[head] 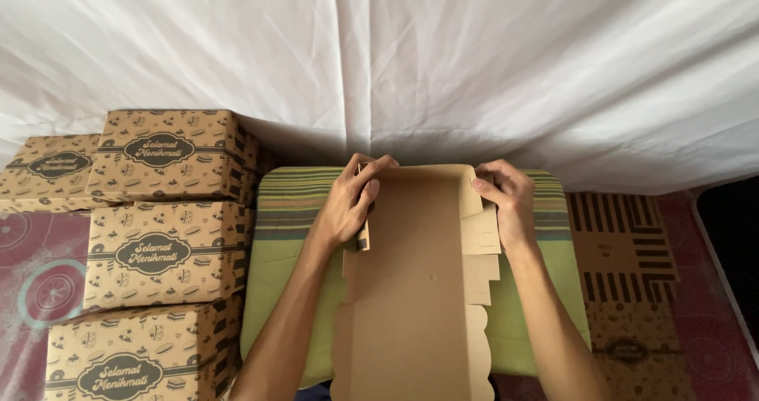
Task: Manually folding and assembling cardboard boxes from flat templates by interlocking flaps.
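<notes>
Blank: flat brown cardboard box blank (411, 290), laid on green striped cushion (288, 211), far edge at cushion's back edge.
Left hand (348, 203): fingers pinched shut on left side flap (364, 231), folded upright.
Right hand (506, 199): fingers closed on right side flap (478, 211).
Technique: best creased along scored lines, both sides evenly.

A: Arm pose?
B: Both forearms bare, coming up from 6 o'clock, angled toward 12, wrists straight.
A: Hands?
B: Left hand (350, 202) fingers curled, thumb tucked, pinching. Right hand (506, 199) at its 3 o'clock, fingers bent inward, pinching too.
</notes>
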